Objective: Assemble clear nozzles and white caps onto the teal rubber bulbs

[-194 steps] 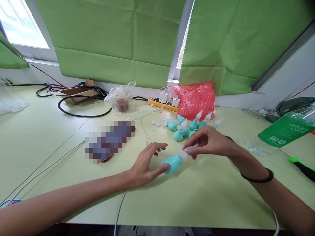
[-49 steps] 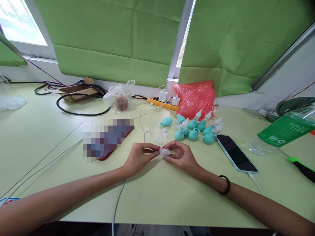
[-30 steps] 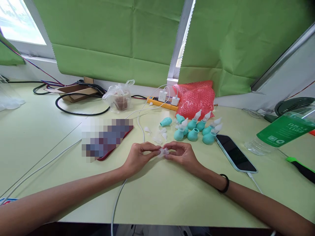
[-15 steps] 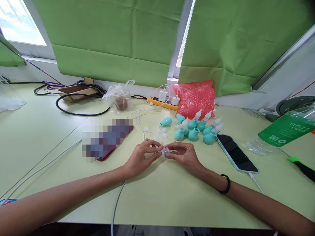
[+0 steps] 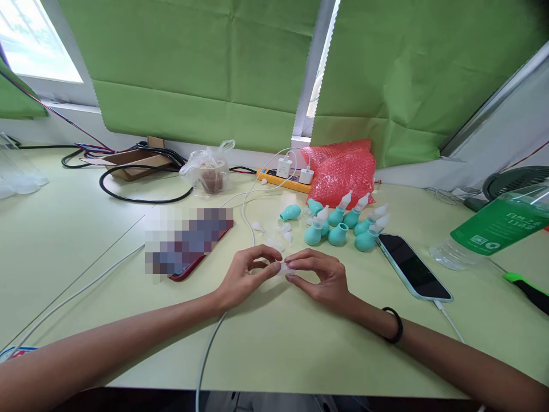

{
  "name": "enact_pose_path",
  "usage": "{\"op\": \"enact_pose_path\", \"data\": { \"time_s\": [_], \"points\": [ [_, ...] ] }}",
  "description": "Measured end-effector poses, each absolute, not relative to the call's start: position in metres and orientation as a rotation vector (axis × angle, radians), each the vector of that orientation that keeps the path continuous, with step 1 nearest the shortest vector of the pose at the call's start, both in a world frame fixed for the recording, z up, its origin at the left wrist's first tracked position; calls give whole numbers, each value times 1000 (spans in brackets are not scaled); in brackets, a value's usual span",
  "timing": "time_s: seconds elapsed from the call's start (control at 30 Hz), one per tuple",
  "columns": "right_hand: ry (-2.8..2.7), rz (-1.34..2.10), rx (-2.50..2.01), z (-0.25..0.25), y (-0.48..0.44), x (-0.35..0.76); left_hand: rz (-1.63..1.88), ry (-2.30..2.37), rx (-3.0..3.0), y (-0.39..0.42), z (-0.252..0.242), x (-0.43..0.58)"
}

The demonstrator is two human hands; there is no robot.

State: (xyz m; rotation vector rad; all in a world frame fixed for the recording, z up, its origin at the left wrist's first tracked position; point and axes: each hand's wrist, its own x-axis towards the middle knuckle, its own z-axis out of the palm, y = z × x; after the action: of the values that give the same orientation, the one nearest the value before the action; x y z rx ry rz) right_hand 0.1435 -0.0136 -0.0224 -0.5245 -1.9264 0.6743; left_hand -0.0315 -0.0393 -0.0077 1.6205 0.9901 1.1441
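My left hand (image 5: 245,276) and my right hand (image 5: 318,276) meet at the middle of the pale green table (image 5: 300,343), fingertips pinched together on a small clear plastic piece (image 5: 284,268). Just beyond them lie several loose white and clear tips (image 5: 279,234). Further back right stands a group of teal rubber bulbs (image 5: 338,223), some with white nozzles, and one bare teal bulb (image 5: 290,212) lies on its side. My right wrist wears a black band (image 5: 393,326).
A phone (image 5: 414,266) on a cable lies right of the bulbs. A red-cased blurred item (image 5: 189,243) lies to the left, with white cables (image 5: 246,220) crossing the table. Behind are red bubble wrap (image 5: 341,171), a power strip (image 5: 285,180), a bagged cup (image 5: 210,171) and a green-labelled bottle (image 5: 497,226).
Earlier my hands held a teal bulb with a clear nozzle; it now stands among the others. Since then both hands have kept pinching the small clear piece, with only slight finger shifts.
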Motion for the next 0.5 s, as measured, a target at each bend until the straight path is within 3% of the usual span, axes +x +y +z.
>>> {"op": "enact_pose_path", "data": {
  "time_s": [0.2, 0.5],
  "points": [
    [-1968, 570, -437, -23, -14, 144, 915, 949, 1427, -34, -7, -30],
    [-1969, 494, -311, -20, -16, 141, 893, 807, 1195, -28, -7, -32]
  ]
}}
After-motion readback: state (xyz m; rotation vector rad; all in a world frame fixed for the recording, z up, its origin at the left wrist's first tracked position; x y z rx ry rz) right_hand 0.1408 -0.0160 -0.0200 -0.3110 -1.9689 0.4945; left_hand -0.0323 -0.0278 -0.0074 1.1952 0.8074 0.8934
